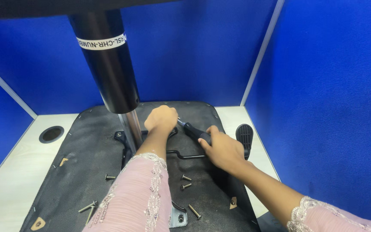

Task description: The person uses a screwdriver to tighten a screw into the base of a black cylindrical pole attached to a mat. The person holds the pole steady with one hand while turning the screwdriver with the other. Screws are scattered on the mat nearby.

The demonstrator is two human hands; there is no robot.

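I am gripping the black-handled screwdriver (196, 132) in my right hand (222, 150), fingers wrapped round its handle at the centre of the frame; my left hand (162, 119) is clenching over its tip, just right of the shiny metal gas-lift column (132, 126); both are working over the upturned black fabric-covered chair seat (91, 163) lying on the pale desk (5, 172); the tip is hiding under my fist, so a slip could, I judge, jab my left hand or chew the screw head; loose dark metal screws (186, 177) are lying scattered lower centre and could roll away; no container is showing here, and the round dark cable hole (51, 134) at the left is holding nothing I can see.
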